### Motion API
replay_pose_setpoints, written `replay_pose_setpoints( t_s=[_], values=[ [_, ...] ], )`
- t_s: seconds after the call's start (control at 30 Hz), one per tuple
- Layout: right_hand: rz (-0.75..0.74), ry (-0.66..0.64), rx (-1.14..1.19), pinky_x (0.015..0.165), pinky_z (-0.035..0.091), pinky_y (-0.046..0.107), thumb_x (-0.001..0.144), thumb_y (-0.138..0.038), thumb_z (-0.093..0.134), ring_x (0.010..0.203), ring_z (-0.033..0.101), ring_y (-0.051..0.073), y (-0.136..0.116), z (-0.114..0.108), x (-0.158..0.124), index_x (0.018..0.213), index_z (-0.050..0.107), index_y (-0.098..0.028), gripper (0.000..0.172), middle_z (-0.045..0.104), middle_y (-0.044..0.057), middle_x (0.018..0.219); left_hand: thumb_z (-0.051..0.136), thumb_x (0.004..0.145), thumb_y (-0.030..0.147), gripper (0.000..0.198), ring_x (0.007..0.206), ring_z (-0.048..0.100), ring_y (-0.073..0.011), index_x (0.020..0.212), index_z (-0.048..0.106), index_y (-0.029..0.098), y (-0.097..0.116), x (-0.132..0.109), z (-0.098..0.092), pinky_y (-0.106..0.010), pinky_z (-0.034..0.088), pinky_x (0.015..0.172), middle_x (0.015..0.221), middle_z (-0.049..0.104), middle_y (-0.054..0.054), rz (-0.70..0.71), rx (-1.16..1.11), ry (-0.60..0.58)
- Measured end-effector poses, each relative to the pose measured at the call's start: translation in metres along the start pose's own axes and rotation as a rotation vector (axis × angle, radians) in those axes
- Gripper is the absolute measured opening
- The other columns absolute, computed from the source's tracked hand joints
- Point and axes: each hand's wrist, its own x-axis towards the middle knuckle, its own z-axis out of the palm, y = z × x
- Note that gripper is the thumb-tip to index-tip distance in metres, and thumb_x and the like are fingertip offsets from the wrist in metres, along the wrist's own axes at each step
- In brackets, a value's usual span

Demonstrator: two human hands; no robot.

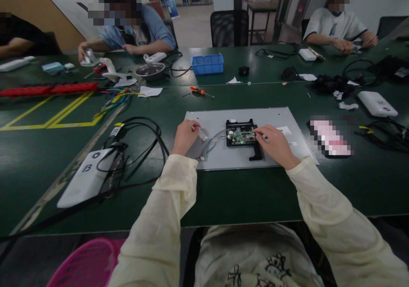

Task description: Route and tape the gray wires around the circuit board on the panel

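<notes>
Left hand (186,137) narrowly pinched at pale piece (203,134), hold unclear; right hand (271,141) at right edge of circuit board (240,138), grip can't tell; board in black frame (256,153), on grey panel (220,159); loose cables (211,141) might snag left hand, tugging board

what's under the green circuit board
A black frame shows around the green board, resting on a grey panel; what's directly beneath the board is covered.

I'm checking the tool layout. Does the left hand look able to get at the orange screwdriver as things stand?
Probably yes: the screwdriver lies beyond the grey panel, ahead of the left hand, with nothing visible blocking the way, though the hand seems to pinch something small and pale.
</notes>
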Motion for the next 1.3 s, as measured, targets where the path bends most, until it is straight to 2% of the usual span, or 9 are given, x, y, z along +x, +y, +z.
replay_pose_setpoints(
  t_s=[0.23, 0.37, 0.5, 0.6, 0.77, 0.97, 1.17, 1.23, 1.3],
  values=[
    [-0.031, 0.075, 0.036, 0.094, 0.047, 0.045, 0.090, -0.018, 0.045, 0.104, 0.058, 0.026, -0.005, -0.001, 0.001, 0.108, 0.064, -0.020, 0.026, 0.064, 0.010, 0.107, 0.063, 0.074, 0.035, 0.024, 0.066, 0.057, -0.0132, 0.088, 0.070, 0.016, 0.020, 0.000, -0.039, -0.025, 0.045, 0.062, 0.080, 0.068, -0.004, -0.203, -0.495, 0.050],
    [-0.082, 0.093, 0.058, 0.099, 0.045, 0.047, 0.091, -0.019, 0.044, 0.112, 0.056, 0.026, -0.011, -0.001, 0.002, 0.114, 0.063, -0.020, 0.029, 0.062, 0.011, 0.116, 0.068, 0.071, 0.035, 0.023, 0.065, 0.055, -0.0110, 0.083, 0.070, 0.016, 0.034, -0.008, -0.053, -0.024, 0.045, 0.060, 0.082, 0.067, -0.004, -0.228, -0.639, -0.168],
    [-0.180, 0.006, 0.058, 0.104, 0.043, 0.050, 0.093, -0.023, 0.043, 0.121, 0.052, 0.026, -0.025, 0.000, 0.003, 0.125, 0.057, -0.020, 0.035, 0.057, 0.012, 0.128, 0.067, 0.071, 0.034, 0.020, 0.069, 0.057, -0.0129, 0.080, 0.070, 0.017, 0.039, -0.013, -0.046, -0.026, 0.046, 0.065, 0.080, 0.067, -0.003, -0.163, -0.549, -0.397],
    [-0.300, -0.119, 0.045, 0.109, 0.039, 0.050, 0.095, -0.025, 0.044, 0.132, 0.044, 0.026, -0.040, 0.002, 0.004, 0.134, 0.050, -0.017, 0.041, 0.051, 0.014, 0.138, 0.066, 0.070, 0.033, 0.019, 0.064, 0.057, -0.0131, 0.079, 0.069, 0.017, 0.038, -0.014, -0.036, -0.026, 0.046, 0.063, 0.075, 0.066, -0.002, -0.150, -0.474, -0.482],
    [-0.510, -0.319, -0.001, 0.114, 0.033, 0.051, 0.094, -0.037, 0.048, 0.139, 0.035, 0.028, -0.068, 0.019, 0.001, 0.140, 0.043, -0.014, 0.052, 0.044, 0.015, 0.147, 0.063, 0.068, 0.036, 0.021, 0.059, 0.057, -0.0141, 0.078, 0.068, 0.017, 0.033, -0.015, -0.029, -0.026, 0.045, 0.059, 0.068, 0.064, -0.001, -0.147, -0.418, -0.469],
    [-0.571, -0.416, -0.053, 0.114, 0.032, 0.047, 0.093, -0.047, 0.047, 0.133, 0.045, 0.028, -0.082, 0.043, -0.006, 0.135, 0.048, -0.009, 0.056, 0.050, 0.019, 0.142, 0.059, 0.069, 0.035, 0.020, 0.054, 0.056, -0.0134, 0.078, 0.067, 0.018, 0.027, -0.015, -0.026, -0.025, 0.042, 0.053, 0.071, 0.065, -0.002, -0.119, -0.302, -0.445],
    [-0.566, -0.431, -0.057, 0.114, 0.032, 0.046, 0.094, -0.047, 0.046, 0.133, 0.045, 0.029, -0.081, 0.045, -0.007, 0.135, 0.048, -0.007, 0.058, 0.049, 0.021, 0.142, 0.060, 0.071, 0.030, 0.024, 0.068, 0.055, -0.0137, 0.092, 0.065, 0.018, 0.040, -0.013, -0.035, -0.026, 0.044, 0.065, 0.087, 0.064, -0.003, 0.043, -0.178, -0.203],
    [-0.566, -0.431, -0.065, 0.115, 0.031, 0.046, 0.094, -0.048, 0.044, 0.133, 0.045, 0.029, -0.081, 0.044, -0.008, 0.134, 0.048, -0.005, 0.058, 0.049, 0.021, 0.142, 0.058, 0.075, 0.033, 0.022, 0.067, 0.054, -0.0137, 0.090, 0.064, 0.019, 0.045, -0.015, -0.039, -0.026, 0.043, 0.064, 0.079, 0.062, -0.001, 0.111, -0.202, -0.279],
    [-0.556, -0.429, -0.059, 0.115, 0.031, 0.047, 0.094, -0.047, 0.044, 0.133, 0.045, 0.030, -0.082, 0.044, -0.008, 0.134, 0.048, -0.006, 0.058, 0.049, 0.021, 0.142, 0.056, 0.076, 0.035, 0.018, 0.066, 0.055, -0.0141, 0.083, 0.064, 0.020, 0.047, -0.017, -0.040, -0.025, 0.041, 0.062, 0.071, 0.061, 0.001, 0.166, -0.200, -0.469]
  ],
)
